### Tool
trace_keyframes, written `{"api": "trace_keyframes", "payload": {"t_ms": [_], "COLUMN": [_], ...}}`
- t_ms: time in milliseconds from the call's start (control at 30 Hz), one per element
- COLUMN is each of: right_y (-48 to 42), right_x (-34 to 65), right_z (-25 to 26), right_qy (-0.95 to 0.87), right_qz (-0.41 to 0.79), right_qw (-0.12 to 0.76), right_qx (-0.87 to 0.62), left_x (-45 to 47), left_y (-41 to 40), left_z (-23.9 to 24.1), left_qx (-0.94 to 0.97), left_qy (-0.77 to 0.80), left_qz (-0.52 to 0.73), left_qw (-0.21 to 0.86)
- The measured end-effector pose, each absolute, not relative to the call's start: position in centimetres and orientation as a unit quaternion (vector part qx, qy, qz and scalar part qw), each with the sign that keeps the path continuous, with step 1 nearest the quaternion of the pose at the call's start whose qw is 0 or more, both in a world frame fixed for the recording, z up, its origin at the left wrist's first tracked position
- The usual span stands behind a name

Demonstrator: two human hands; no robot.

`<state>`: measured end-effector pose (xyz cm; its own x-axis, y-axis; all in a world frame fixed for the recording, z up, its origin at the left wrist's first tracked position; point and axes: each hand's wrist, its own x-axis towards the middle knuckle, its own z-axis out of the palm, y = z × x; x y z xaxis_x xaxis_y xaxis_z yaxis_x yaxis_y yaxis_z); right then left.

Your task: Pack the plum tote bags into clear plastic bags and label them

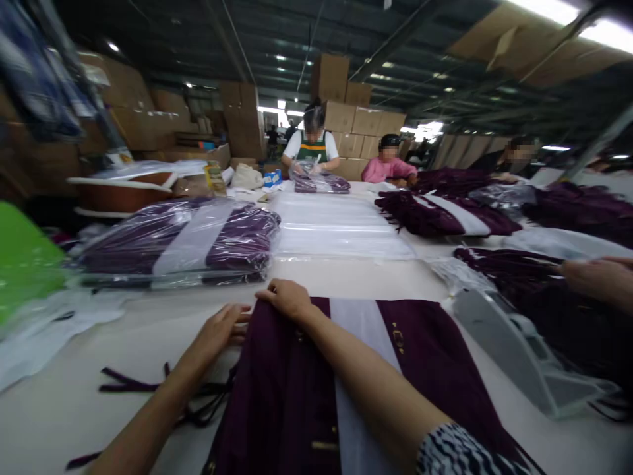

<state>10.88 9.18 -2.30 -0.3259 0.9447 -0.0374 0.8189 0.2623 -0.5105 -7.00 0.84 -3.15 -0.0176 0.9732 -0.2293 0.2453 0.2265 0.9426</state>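
On the table (356,277) we see the folded purple garment (430,356); the right hand (287,298) lies over its far-left corner, whether clamped we cannot tell. The left hand (222,330), fingers parted, sits just beside the left edge, the garment extending rightward and nearward from both.

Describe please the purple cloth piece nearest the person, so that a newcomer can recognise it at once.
On the white table, go to the near side, where the right hand rests on the purple cloth piece. A white band runs across it, with gold-coloured fittings beside the band. Unlike the plastic-wrapped bundle beyond it to the left, it lies unwrapped, and the right forearm crosses it.
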Motion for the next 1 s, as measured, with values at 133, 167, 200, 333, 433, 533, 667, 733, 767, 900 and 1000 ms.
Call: {"api": "trace_keyframes", "payload": {"t_ms": [133, 167, 200, 333, 433, 533, 667, 733, 767, 900, 1000], "right_y": [10.3, 10.5, 10.7, 11.6, 12.1, 12.0, 11.3, 10.9, 10.7, 9.9, 9.3], "right_x": [11.1, 11.1, 11.2, 11.6, 11.9, 11.3, 9.4, 8.6, 8.3, 7.6, 7.2], "right_z": [-2.3, -2.2, -1.9, 0.4, 2.6, 3.5, 1.0, -0.9, -1.8, -3.2, -3.2], "right_qy": [-0.783, -0.787, -0.792, -0.797, -0.771, -0.730, -0.761, -0.766, -0.768, -0.795, -0.823], "right_qz": [0.273, 0.282, 0.290, 0.317, 0.406, 0.517, 0.416, 0.369, 0.354, 0.296, 0.220], "right_qw": [0.120, 0.116, 0.111, 0.077, 0.078, 0.117, 0.190, 0.214, 0.220, 0.217, 0.173], "right_qx": [-0.547, -0.536, -0.526, -0.508, -0.485, -0.431, -0.459, -0.480, -0.487, -0.483, -0.495], "left_x": [-5.3, -5.1, -4.9, -4.3, -4.2, -4.9, -6.1, -6.1, -6.0, -5.5, -6.3], "left_y": [1.6, 1.8, 2.0, 1.8, 1.1, -0.1, -3.0, -4.6, -5.3, -6.6, -6.8], "left_z": [-2.5, -2.7, -3.0, -3.4, -2.3, -1.1, -1.1, -1.5, -1.7, -2.2, -2.1], "left_qx": [0.445, 0.443, 0.435, 0.407, 0.443, 0.459, 0.385, 0.345, 0.331, 0.324, 0.442], "left_qy": [0.601, 0.589, 0.577, 0.505, 0.447, 0.467, 0.548, 0.525, 0.503, 0.468, 0.521], "left_qz": [0.356, 0.363, 0.376, 0.463, 0.527, 0.552, 0.478, 0.430, 0.420, 0.444, 0.392], "left_qw": [0.560, 0.570, 0.580, 0.604, 0.572, 0.516, 0.568, 0.649, 0.679, 0.692, 0.616]}}
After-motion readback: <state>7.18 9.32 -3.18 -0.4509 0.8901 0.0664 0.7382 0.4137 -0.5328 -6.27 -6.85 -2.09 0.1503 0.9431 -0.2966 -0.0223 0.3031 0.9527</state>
